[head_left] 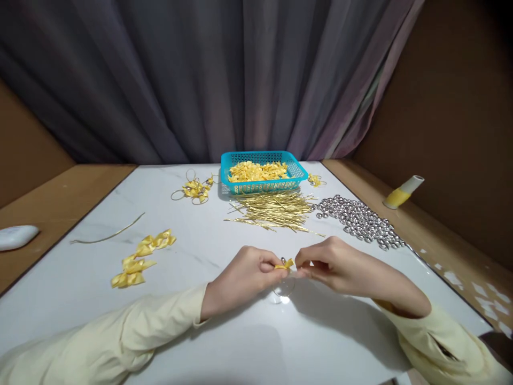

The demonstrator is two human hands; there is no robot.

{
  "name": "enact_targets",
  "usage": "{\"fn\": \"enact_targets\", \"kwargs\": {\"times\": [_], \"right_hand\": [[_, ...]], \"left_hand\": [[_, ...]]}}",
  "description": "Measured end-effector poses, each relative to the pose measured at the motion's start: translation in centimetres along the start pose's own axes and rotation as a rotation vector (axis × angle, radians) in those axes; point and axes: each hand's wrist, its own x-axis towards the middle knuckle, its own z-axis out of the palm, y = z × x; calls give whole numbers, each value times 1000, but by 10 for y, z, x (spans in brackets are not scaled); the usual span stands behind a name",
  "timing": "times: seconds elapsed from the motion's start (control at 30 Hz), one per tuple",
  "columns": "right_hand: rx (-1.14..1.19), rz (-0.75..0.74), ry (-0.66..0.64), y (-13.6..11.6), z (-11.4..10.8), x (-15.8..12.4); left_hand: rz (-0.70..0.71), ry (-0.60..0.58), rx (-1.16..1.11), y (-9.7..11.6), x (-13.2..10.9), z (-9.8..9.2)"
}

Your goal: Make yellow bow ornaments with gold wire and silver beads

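Observation:
Between finger and thumb, my left hand [252,274] pinches a small yellow ribbon bow [285,264] over the table's front half. A tiny silver bell or bead shows at the bow's top, and a thin gold wire loop [284,289] hangs below it. My right hand [326,266] is just right of the bow, its thumb and forefinger closed together near the bow's edge. Whatever lies between those right fingertips is too small to make out. To the left, several loose yellow bows [138,262] lie on the white tabletop [192,331].
A blue basket [226,179] of yellow bows stands at the back. Before it lie gold wire ties [276,208], with silver beads [360,219] to their right. Looped bows [196,188] sit back left, another [316,181] right. A single wire [108,235] and a yellow-white tube [404,192] flank these.

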Motion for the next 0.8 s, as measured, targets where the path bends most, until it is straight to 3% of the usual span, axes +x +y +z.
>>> {"fn": "enact_targets", "kwargs": {"times": [0.27, 0.8], "right_hand": [[-88, 83, -56, 5, 10, -1], [-129, -16, -70, -3, 7, 1]], "left_hand": [[13, 2, -45, -2, 2, 2], [-34, -141, -175, -4, -2, 3]]}}
